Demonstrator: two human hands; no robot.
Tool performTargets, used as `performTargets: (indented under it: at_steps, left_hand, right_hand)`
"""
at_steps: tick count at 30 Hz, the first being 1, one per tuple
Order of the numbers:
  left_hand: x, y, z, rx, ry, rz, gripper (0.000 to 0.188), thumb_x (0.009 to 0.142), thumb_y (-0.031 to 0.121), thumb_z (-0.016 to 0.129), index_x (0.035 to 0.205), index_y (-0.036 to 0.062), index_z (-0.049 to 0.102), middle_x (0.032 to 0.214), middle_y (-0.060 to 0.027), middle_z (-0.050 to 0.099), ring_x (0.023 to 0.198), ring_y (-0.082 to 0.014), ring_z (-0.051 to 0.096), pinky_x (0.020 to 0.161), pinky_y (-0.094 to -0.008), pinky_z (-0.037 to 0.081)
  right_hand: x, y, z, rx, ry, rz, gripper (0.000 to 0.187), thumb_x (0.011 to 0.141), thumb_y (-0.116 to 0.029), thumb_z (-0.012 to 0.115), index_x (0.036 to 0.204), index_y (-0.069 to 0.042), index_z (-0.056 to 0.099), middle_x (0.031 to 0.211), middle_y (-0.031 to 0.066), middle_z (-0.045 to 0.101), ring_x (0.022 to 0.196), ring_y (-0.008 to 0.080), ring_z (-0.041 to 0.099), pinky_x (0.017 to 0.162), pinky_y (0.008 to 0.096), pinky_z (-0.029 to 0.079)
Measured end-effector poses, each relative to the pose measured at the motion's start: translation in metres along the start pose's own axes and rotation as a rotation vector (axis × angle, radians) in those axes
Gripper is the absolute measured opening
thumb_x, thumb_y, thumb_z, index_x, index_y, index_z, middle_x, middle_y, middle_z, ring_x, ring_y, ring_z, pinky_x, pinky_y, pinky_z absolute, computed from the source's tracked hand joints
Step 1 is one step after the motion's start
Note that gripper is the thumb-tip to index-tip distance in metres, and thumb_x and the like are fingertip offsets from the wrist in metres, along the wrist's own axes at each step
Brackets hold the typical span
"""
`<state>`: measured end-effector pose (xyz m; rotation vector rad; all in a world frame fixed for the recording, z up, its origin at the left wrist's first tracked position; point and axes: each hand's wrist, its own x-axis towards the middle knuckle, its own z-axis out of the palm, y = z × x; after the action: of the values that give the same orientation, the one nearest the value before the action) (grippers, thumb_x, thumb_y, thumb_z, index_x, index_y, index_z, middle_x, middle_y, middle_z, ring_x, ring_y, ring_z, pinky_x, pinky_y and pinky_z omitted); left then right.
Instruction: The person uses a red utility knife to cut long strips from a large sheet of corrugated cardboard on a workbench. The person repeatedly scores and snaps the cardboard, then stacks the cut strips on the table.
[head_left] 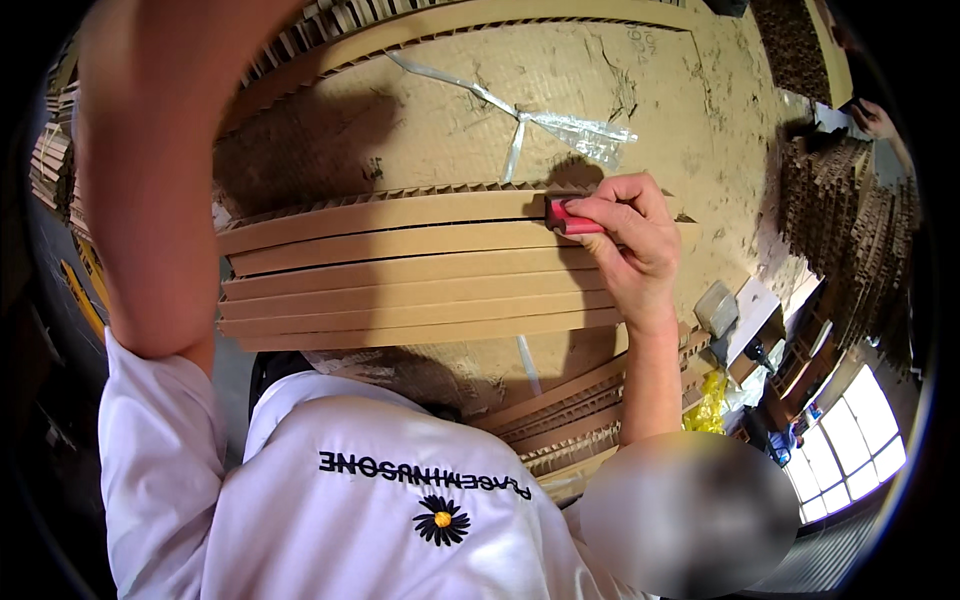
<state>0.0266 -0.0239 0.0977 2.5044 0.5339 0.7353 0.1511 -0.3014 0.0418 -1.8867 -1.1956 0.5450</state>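
Note:
My right hand [635,235] is closed around a small red block-like tool [575,216] with a dark edge, whose exact kind I cannot make out. The tool rests at the right part of a row of long brown cardboard strips [420,290], laid side by side with narrow gaps between some of them. Zigzag corrugated edging shows along the far strip. At the left my left arm [150,190] reaches up past the strips and leaves the picture at the top, so the hand is out of sight.
A worn cardboard sheet [460,130] lies underneath, with a knotted clear plastic strap [520,115] on it. More corrugated strips [570,410] lie close to my body. At the right are stacked cardboard pieces [850,240], another person's hand [875,120] and a yellow plastic bag [708,405].

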Motion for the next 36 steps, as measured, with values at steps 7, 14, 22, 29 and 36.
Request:
performTargets:
  at_steps: [7, 14, 22, 29, 36]
  left_hand:
    - [-0.091, 0.003, 0.039, -0.368, -0.492, -0.072, 0.022, 0.083, 0.006, 0.077, 0.102, -0.0009, 0.068, 0.097, -0.0134, 0.062, 0.092, -0.0313, 0.063, 0.081, -0.0389, 0.053]
    - [-0.121, 0.007, 0.058, -0.352, -0.407, -0.066, 0.020, 0.079, 0.003, 0.077, 0.096, 0.0015, 0.067, 0.092, -0.0118, 0.061, 0.087, -0.0316, 0.060, 0.075, -0.0403, 0.050]
    - [-0.120, 0.005, 0.059, -0.372, -0.417, -0.109, 0.020, 0.077, -0.001, 0.076, 0.095, 0.0019, 0.067, 0.089, -0.0098, 0.061, 0.084, -0.0297, 0.061, 0.074, -0.0386, 0.050]
    - [-0.121, 0.004, 0.061, -0.393, -0.409, -0.100, 0.021, 0.077, -0.004, 0.075, 0.094, 0.0016, 0.066, 0.087, -0.0104, 0.061, 0.081, -0.0293, 0.061, 0.071, -0.0373, 0.050]
    - [-0.118, 0.007, 0.062, -0.394, -0.420, -0.113, 0.018, 0.079, -0.003, 0.074, 0.093, 0.0020, 0.065, 0.086, -0.0103, 0.060, 0.080, -0.0286, 0.061, 0.071, -0.0371, 0.049]
  right_hand:
    - [0.005, 0.000, 0.003, -0.016, -0.002, 0.021, 0.026, 0.072, 0.003, 0.083, 0.096, -0.005, 0.078, 0.090, 0.0044, 0.060, 0.078, 0.0169, 0.060, 0.064, 0.0289, 0.048]
    - [0.004, 0.005, 0.000, -0.080, -0.038, 0.000, 0.024, 0.073, 0.001, 0.083, 0.096, -0.004, 0.079, 0.090, 0.0054, 0.062, 0.078, 0.0172, 0.061, 0.065, 0.0282, 0.049]
    - [0.006, 0.008, 0.001, -0.087, -0.050, -0.010, 0.027, 0.071, 0.001, 0.085, 0.097, -0.002, 0.079, 0.093, 0.0070, 0.064, 0.082, 0.0187, 0.063, 0.068, 0.0278, 0.050]
    - [0.004, 0.011, 0.000, -0.094, -0.069, -0.018, 0.027, 0.071, -0.001, 0.085, 0.098, -0.001, 0.078, 0.094, 0.0085, 0.065, 0.083, 0.0202, 0.063, 0.070, 0.0284, 0.051]
    - [0.006, 0.014, -0.001, -0.090, -0.082, -0.047, 0.026, 0.073, -0.005, 0.085, 0.098, 0.000, 0.078, 0.094, 0.0097, 0.065, 0.084, 0.0205, 0.063, 0.070, 0.0279, 0.051]
